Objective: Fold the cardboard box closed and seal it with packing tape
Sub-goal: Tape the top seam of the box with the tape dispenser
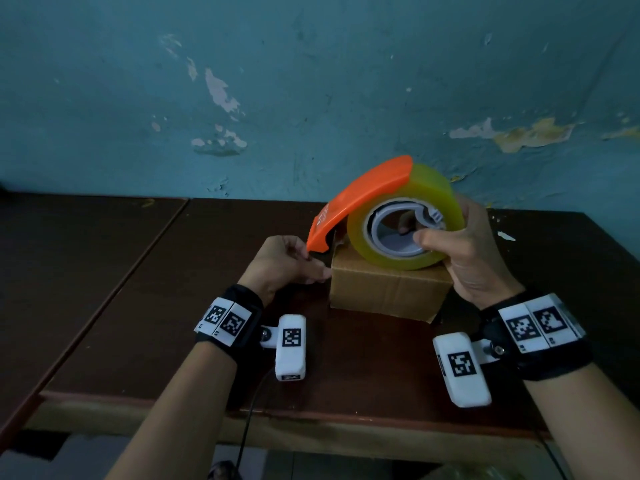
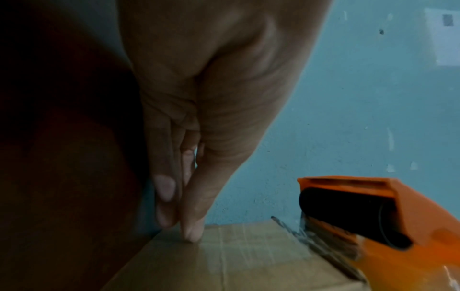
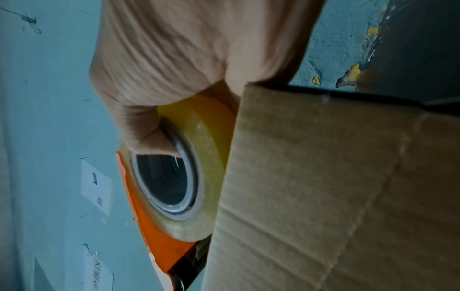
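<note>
We have the dark tabletop in front of us, pushed against a peeling teal wall, and the cardboard box sits on it, between our wrists, flaps folded down. Our right hand is wrapped round the tape dispenser – thumb hooked into the core of the yellowish tape roll, fingers curled over the far side – and holds it on top of the box with the orange nose hanging past the left edge. Our left hand is fairly straight-fingered, holding nothing; the left wrist view shows a fingertip pressing down on the left side panel of the box, where a shiny strip of tape already seems to lie.

What could go wrong from here, as we judge it: the box is small and light, so a pull on the dispenser could drag or tip it if the left fingers ease off. The tape could also wrinkle or lift off the corner if the nose leaves the cardboard at an angle – and the cutter sits near our left fingers.

Around us there is little else: a cable hanging off the front edge and paint flecks by the wall. Nothing blocks the run across the top.
</note>
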A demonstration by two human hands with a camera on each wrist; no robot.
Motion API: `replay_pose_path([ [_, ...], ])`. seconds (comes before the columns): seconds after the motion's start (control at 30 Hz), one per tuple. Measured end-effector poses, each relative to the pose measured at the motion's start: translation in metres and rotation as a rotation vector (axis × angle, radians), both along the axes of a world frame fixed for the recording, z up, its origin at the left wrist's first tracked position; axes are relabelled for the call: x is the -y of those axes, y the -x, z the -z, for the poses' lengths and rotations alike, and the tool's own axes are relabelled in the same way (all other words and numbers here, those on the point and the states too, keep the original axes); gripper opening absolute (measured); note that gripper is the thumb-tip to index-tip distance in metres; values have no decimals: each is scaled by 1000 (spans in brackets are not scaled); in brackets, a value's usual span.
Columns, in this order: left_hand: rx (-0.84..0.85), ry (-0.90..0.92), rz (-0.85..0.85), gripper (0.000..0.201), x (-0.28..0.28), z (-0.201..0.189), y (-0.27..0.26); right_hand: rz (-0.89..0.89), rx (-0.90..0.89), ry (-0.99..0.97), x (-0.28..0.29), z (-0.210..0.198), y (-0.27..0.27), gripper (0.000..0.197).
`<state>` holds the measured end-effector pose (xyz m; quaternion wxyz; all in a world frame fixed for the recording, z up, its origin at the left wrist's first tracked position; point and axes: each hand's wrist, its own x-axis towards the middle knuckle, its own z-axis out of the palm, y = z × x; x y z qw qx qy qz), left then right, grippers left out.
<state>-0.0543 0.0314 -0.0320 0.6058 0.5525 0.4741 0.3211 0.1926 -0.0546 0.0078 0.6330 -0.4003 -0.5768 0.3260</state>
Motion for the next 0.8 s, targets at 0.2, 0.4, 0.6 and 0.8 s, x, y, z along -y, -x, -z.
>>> replay_pose_path([
  [0.2, 67, -226, 100, 50, 4, -7, 3, -7, 2, 7, 1, -3, 4, 32],
  [0.4, 499, -159, 425, 103, 18, -7, -3, -15, -11, 13, 1, -3, 3, 36],
  [0.6, 401, -196, 316, 102, 21, -2, -25, -27, -14, 13, 4, -7, 5, 37],
  [0.8, 323, -281, 249, 75, 22, -2, -25, -36, 54, 40, 6, -10, -6, 40],
])
